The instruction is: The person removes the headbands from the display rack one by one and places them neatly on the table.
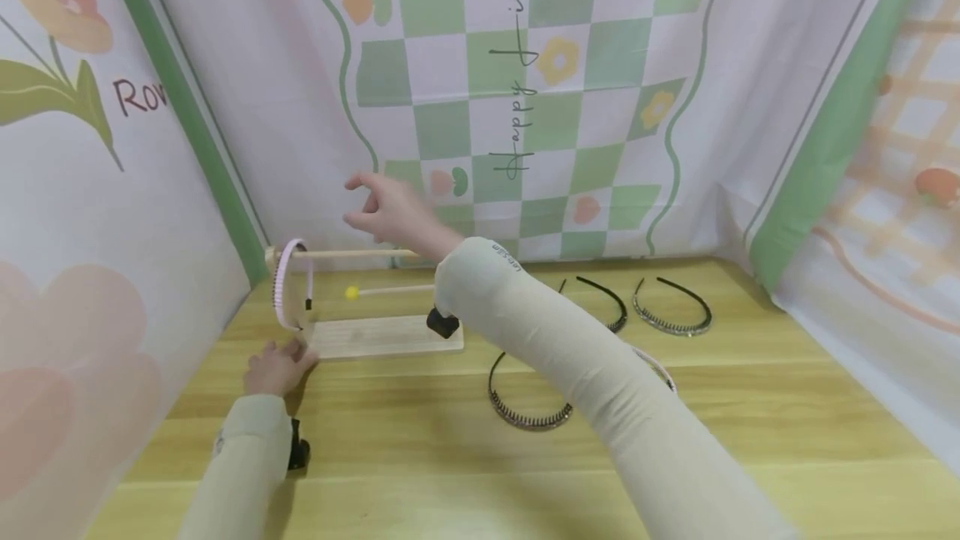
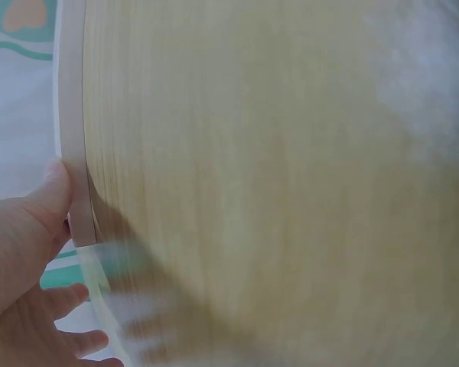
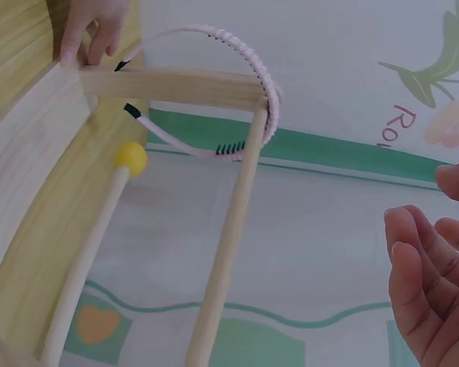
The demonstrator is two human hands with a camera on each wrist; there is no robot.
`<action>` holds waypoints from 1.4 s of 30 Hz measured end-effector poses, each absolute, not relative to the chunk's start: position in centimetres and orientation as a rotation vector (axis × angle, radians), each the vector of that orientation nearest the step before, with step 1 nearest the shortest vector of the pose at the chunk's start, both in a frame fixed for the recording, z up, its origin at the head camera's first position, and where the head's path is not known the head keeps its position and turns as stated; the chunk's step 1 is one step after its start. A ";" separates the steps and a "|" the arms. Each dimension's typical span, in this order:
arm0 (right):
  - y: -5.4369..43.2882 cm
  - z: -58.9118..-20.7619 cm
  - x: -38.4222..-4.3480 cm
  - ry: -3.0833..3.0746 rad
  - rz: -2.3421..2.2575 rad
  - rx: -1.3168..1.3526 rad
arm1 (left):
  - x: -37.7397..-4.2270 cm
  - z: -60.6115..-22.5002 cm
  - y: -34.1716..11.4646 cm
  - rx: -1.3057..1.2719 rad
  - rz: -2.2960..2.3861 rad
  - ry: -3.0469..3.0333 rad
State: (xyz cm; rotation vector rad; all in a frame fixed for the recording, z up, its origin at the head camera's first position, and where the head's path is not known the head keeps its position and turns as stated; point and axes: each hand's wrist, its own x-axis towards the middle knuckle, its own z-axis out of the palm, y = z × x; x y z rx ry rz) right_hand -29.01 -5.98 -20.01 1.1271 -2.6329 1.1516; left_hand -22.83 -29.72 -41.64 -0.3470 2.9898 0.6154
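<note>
My left hand [image 1: 276, 369] touches the left end of a pale wooden stand's base [image 1: 382, 337], its thumb [image 2: 53, 187] against the base's edge and other fingers spread. A pink headband with comb teeth [image 1: 279, 286] hangs at the left end of the stand's upper bar [image 1: 352, 254]. Below that bar, a lower rod [image 3: 88, 264] ends in a yellow ball [image 3: 130, 158]. Raised above the upper bar, my right hand [image 1: 397, 211] holds nothing; its fingers [image 3: 409, 283] are loosely bent, with the thumb apart. The stand's right end is hidden behind the right sleeve.
Right of the stand, several headbands lie on the wooden table [image 1: 420, 457]: a dark toothed one [image 1: 528, 422], a black one [image 1: 611, 294], a black one with sparkling trim [image 1: 675, 327] and a partly hidden pinkish one [image 1: 660, 367]. Printed curtains [image 1: 300, 107] enclose the table's back and sides.
</note>
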 end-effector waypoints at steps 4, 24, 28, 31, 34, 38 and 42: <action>-7.1 -20.3 -28.6 -2.674 1.125 1.155 | -22.8 -41.5 -29.6 -0.353 0.626 2.987; -12.8 -23.8 -27.2 -2.713 1.563 1.132 | -22.3 -40.9 -29.5 -0.324 0.623 2.993; -13.4 -24.7 -27.1 -2.718 1.622 1.112 | -22.3 -40.9 -29.4 -0.322 0.612 3.000; -13.9 -25.4 -27.1 -2.717 1.685 1.106 | -22.3 -40.8 -29.4 -0.334 0.624 2.990; -14.2 -26.1 -27.2 -2.709 1.737 1.111 | -22.4 -40.8 -29.3 -0.339 0.639 2.982; -14.7 -27.0 -27.3 -2.693 1.793 1.139 | -22.4 -40.8 -29.3 -0.326 0.626 2.997; -15.1 -27.5 -27.2 -2.679 1.898 1.140 | -22.4 -40.9 -29.5 -0.315 0.608 3.013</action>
